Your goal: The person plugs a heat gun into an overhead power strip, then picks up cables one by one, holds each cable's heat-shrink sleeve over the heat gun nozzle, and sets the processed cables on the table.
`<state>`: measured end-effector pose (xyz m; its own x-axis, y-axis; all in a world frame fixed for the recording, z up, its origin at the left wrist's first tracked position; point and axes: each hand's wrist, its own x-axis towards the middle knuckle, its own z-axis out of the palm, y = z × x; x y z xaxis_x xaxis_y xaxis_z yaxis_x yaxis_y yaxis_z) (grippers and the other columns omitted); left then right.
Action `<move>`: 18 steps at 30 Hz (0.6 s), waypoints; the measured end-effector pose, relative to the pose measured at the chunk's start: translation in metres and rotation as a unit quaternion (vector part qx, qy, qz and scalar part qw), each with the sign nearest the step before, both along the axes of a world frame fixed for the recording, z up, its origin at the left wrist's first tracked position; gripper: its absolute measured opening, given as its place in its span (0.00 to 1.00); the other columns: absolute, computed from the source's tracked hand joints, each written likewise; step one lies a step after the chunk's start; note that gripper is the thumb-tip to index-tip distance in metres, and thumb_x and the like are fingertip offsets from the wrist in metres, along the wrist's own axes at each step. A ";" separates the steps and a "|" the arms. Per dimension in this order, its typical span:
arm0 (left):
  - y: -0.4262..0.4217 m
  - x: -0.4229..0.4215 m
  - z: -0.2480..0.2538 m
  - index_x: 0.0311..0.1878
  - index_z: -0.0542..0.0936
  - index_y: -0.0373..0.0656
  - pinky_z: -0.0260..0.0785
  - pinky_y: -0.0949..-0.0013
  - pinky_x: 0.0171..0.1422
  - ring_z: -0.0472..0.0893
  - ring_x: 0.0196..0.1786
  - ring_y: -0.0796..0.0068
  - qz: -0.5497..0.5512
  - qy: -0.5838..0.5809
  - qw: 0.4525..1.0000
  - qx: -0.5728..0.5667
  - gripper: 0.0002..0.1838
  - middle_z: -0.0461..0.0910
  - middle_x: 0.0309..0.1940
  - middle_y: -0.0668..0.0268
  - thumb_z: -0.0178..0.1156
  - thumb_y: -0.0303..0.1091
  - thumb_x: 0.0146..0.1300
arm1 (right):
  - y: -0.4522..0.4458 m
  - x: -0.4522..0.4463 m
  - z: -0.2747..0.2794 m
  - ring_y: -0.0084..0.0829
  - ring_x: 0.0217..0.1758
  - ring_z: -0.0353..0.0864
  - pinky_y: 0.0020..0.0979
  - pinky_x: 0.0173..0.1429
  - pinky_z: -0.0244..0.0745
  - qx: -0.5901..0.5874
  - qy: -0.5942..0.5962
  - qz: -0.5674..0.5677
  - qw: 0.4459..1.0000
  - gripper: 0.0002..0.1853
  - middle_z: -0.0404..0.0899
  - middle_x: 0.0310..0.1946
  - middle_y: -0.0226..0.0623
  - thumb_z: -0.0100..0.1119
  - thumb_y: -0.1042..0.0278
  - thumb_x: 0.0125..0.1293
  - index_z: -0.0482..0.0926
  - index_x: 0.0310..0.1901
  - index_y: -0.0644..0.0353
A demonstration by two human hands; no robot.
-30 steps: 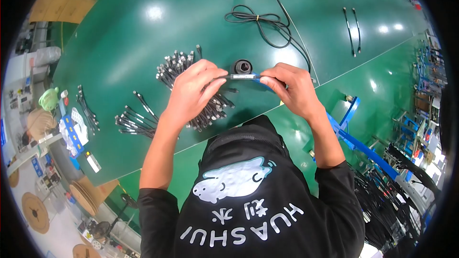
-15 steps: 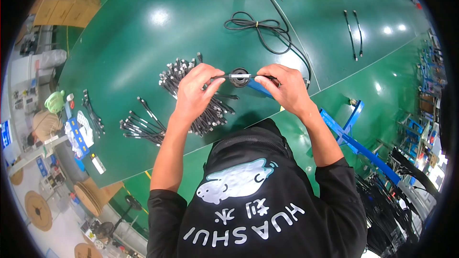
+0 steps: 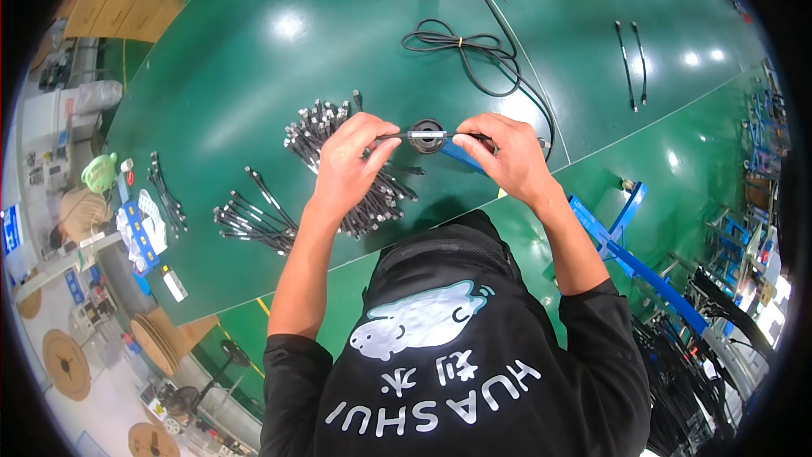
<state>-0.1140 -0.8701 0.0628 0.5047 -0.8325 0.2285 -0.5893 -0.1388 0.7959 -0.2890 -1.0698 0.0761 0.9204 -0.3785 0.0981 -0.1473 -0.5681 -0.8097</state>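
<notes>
Whereas a second ago the labelled black cable [image 3: 426, 134] was seen along the near rim of the round black device [image 3: 428, 149], it is now seen across that device's middle; the labelled stretch is thus apparently lined up with it. Left hand [image 3: 347, 156]: pinched on the cable's left part. Right hand [image 3: 514, 156]: pinched on its right part. Cable heap [image 3: 372, 207]: left, on the desk [image 3: 220, 93], partly covered by the left hand. Contact with device: cannot be told.

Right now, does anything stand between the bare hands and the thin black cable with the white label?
Nothing visible does: the left hand and right hand pinch the black cable at either side of its white label. The round black device shows behind the label, not in between.
</notes>
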 end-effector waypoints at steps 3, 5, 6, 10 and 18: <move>0.000 0.000 0.001 0.45 0.84 0.38 0.74 0.69 0.34 0.81 0.33 0.69 0.000 -0.002 1.000 0.002 0.09 0.82 0.37 0.63 0.71 0.24 0.61 | 0.000 0.001 0.002 0.36 0.25 0.78 0.35 0.32 0.73 0.002 -0.002 0.000 1.000 0.08 0.81 0.30 0.38 0.69 0.67 0.67 0.83 0.40 0.62; -0.001 0.000 0.002 0.45 0.84 0.38 0.74 0.69 0.34 0.81 0.33 0.69 0.002 -0.002 1.000 0.003 0.09 0.82 0.37 0.63 0.71 0.24 0.62 | -0.001 0.001 0.002 0.36 0.25 0.78 0.35 0.32 0.73 0.001 -0.001 0.001 1.000 0.08 0.81 0.30 0.38 0.69 0.67 0.67 0.83 0.40 0.62; -0.001 0.001 0.003 0.45 0.84 0.38 0.74 0.69 0.34 0.81 0.33 0.69 0.001 -0.004 1.000 0.002 0.09 0.82 0.37 0.63 0.71 0.24 0.62 | -0.001 0.001 0.002 0.36 0.26 0.78 0.35 0.32 0.73 0.002 0.001 0.000 1.000 0.08 0.81 0.30 0.38 0.69 0.67 0.67 0.83 0.40 0.61; -0.003 0.001 0.004 0.45 0.84 0.38 0.74 0.69 0.34 0.81 0.34 0.68 -0.001 -0.011 1.000 0.000 0.09 0.82 0.37 0.63 0.71 0.24 0.62 | -0.001 0.001 0.001 0.36 0.26 0.78 0.35 0.32 0.73 0.004 0.005 -0.002 1.000 0.08 0.81 0.30 0.39 0.69 0.67 0.67 0.83 0.40 0.61; -0.003 0.001 0.006 0.46 0.84 0.37 0.74 0.69 0.36 0.82 0.36 0.69 -0.008 -0.009 1.000 0.017 0.09 0.82 0.38 0.62 0.70 0.23 0.62 | -0.001 -0.001 -0.001 0.36 0.26 0.79 0.35 0.32 0.73 0.005 0.000 -0.002 1.000 0.08 0.81 0.30 0.39 0.69 0.67 0.67 0.83 0.41 0.61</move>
<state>-0.1126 -0.8728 0.0689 0.4870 -0.8480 0.2093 -0.6060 -0.1554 0.7801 -0.2896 -1.0707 0.0754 0.9185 -0.3840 0.0944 -0.1502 -0.5596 -0.8150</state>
